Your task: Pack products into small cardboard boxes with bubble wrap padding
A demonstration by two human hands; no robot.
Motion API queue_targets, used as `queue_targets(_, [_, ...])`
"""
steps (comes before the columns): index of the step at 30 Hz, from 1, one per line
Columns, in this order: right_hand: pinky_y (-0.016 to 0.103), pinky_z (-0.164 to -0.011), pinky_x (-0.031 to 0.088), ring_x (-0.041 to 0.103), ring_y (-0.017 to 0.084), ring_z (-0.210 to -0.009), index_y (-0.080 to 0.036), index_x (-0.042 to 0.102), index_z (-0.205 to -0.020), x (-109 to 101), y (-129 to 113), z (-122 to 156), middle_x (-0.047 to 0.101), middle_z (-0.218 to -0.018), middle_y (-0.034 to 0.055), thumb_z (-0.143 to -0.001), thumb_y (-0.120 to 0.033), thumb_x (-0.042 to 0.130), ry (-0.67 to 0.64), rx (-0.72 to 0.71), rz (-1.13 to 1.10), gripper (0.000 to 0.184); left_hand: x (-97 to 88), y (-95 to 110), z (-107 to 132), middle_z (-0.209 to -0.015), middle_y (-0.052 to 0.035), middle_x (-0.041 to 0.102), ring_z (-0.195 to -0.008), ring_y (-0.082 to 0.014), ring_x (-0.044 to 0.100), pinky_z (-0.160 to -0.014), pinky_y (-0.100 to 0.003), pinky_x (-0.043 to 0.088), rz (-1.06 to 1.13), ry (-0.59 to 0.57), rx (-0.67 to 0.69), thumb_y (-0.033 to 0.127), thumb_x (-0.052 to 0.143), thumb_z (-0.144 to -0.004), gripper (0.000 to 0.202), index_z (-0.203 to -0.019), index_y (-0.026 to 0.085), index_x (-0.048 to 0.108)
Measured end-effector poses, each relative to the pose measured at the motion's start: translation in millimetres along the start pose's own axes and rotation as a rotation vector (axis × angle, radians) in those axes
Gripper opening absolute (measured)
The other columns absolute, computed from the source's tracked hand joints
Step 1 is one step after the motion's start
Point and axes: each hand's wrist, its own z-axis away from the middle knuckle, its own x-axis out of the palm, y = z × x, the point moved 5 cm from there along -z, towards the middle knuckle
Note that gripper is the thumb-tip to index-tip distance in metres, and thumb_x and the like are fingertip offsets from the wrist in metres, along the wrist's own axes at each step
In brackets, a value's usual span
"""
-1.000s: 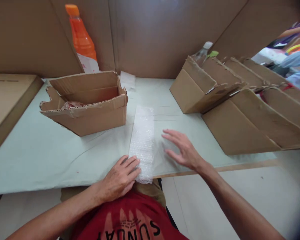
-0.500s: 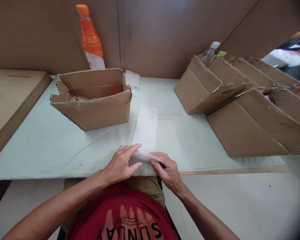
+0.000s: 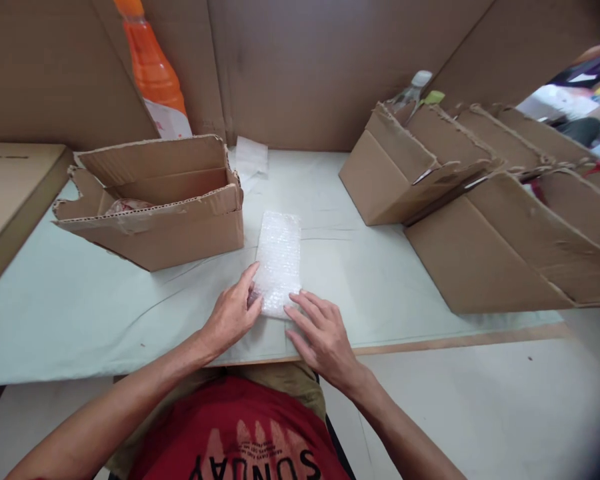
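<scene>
A strip of clear bubble wrap (image 3: pixel 279 257) lies flat on the pale green tabletop in front of me, its near end folded over. My left hand (image 3: pixel 234 305) rests at the strip's lower left edge, thumb and fingers apart. From the right, my right hand (image 3: pixel 319 328) touches the near right corner with spread fingertips. Something small and dark shows between my left thumb and the strip; I cannot make out what it is.
An open cardboard box (image 3: pixel 195 230) stands at left, a reddish item inside. Behind it is an orange bottle (image 3: pixel 155 73). Several cardboard bins (image 3: pixel 485 247) stand at right, a clear bottle (image 3: pixel 413 90) in one. A flat carton (image 3: pixel 15 193) lies far left, a white sheet (image 3: pixel 251 157) at the back.
The near end of the bubble wrap, lifted between my hands before, now lies flat. My right fingers have let go and spread. The whole view has shifted slightly.
</scene>
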Motion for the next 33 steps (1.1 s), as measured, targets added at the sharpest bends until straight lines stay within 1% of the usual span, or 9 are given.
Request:
queue_targets(4, [0.046,-0.094,0.047,0.061,0.029,-0.123,-0.020,0.066,-0.117,16.4,6.8,-12.7,0.071,-0.127,0.0103,-0.096,-0.010,0.056,-0.056,-0.018,0.003,0.025,-10.6,8.7,12.0,-0.139,-0.0182,0.055,-0.108,-0.0245,0.063,-0.092,-0.040,0.053,-0.122,0.177,0.279,0.026,0.061,-0.091,0.064,-0.150,0.017,0.036])
queue_targets(6, [0.045,-0.092,0.048,0.066,0.026,-0.115,-0.020,0.067,-0.116,15.9,8.9,-16.6,0.074,-0.121,0.0090,-0.097,-0.008,0.053,-0.042,-0.013,-0.058,0.027,-11.9,15.1,21.3,-0.142,-0.0196,0.054,-0.125,-0.0299,0.056,-0.101,-0.046,0.049,-0.196,0.173,0.438,0.025,0.062,-0.092,0.064,-0.150,0.017,0.036])
queue_targets(8, [0.042,-0.088,0.050,0.069,0.023,-0.105,-0.022,0.068,-0.117,11.7,10.1,-18.5,0.077,-0.112,0.0078,-0.099,-0.010,0.050,-0.045,0.026,-0.153,0.027,-11.5,19.1,29.7,-0.126,-0.0152,0.066,-0.117,-0.0277,0.061,-0.098,-0.044,0.051,-0.215,0.123,0.520,0.017,0.058,-0.093,0.058,-0.148,0.017,0.039])
queue_targets(11, [0.037,-0.084,0.054,0.071,0.020,-0.093,-0.023,0.069,-0.116,5.4,10.0,-17.9,0.078,-0.103,0.0055,-0.102,-0.017,0.048,-0.099,0.122,-0.335,0.026,-13.2,21.6,38.9,-0.099,-0.0069,0.073,-0.091,-0.0204,0.067,-0.083,-0.036,0.054,-0.133,0.087,0.480,0.009,0.052,-0.093,0.046,-0.138,0.018,0.050])
queue_targets(14, [0.034,-0.084,0.056,0.071,0.018,-0.095,-0.024,0.067,-0.117,1.3,8.2,-13.3,0.077,-0.106,0.0045,-0.103,-0.021,0.047,-0.131,0.212,-0.427,0.025,-15.5,20.8,43.6,-0.095,-0.0055,0.073,-0.087,-0.0175,0.069,-0.082,-0.031,0.055,-0.011,0.082,0.334,0.013,0.055,-0.092,0.039,-0.130,0.017,0.058])
queue_targets(20, [0.041,-0.087,0.050,0.065,0.024,-0.105,-0.022,0.063,-0.121,-15.5,-6.8,-4.5,0.071,-0.115,0.0110,-0.095,-0.016,0.058,0.087,0.094,-0.074,0.027,-9.1,8.5,29.1,-0.093,-0.0040,0.074,-0.067,-0.0142,0.065,-0.066,-0.027,0.055,0.018,0.010,0.082,0.016,0.057,-0.088,0.045,-0.133,0.013,0.058])
queue_targets(27, [0.044,-0.090,0.045,0.064,0.026,-0.108,-0.019,0.064,-0.116,9.8,-6.7,-18.6,0.074,-0.114,0.0096,-0.097,-0.013,0.055,-0.096,-0.038,-0.019,0.022,-15.4,15.2,28.6,-0.117,-0.0153,0.069,-0.107,-0.0286,0.063,-0.092,-0.044,0.053,-0.232,0.176,0.355,0.023,0.058,-0.093,0.037,-0.128,0.012,0.059])
queue_targets(30, [0.041,-0.085,0.047,0.066,0.022,-0.094,-0.020,0.065,-0.116,7.8,-3.8,-20.3,0.076,-0.102,0.0078,-0.098,-0.015,0.054,-0.134,0.016,-0.156,0.022,-18.2,19.4,47.0,-0.112,-0.0126,0.071,-0.104,-0.0272,0.063,-0.090,-0.043,0.052,-0.200,0.109,0.447,0.020,0.057,-0.093,0.036,-0.129,0.013,0.057])
queue_targets(33, [0.039,-0.083,0.051,0.068,0.021,-0.090,-0.022,0.063,-0.121,2.1,-5.9,-15.6,0.076,-0.100,0.0059,-0.100,-0.021,0.053,-0.209,0.094,-0.316,0.023,-20.4,16.2,59.2,-0.101,-0.0070,0.074,-0.090,-0.0209,0.067,-0.081,-0.036,0.053,-0.106,0.058,0.380,0.015,0.055,-0.093,0.040,-0.133,0.016,0.054])
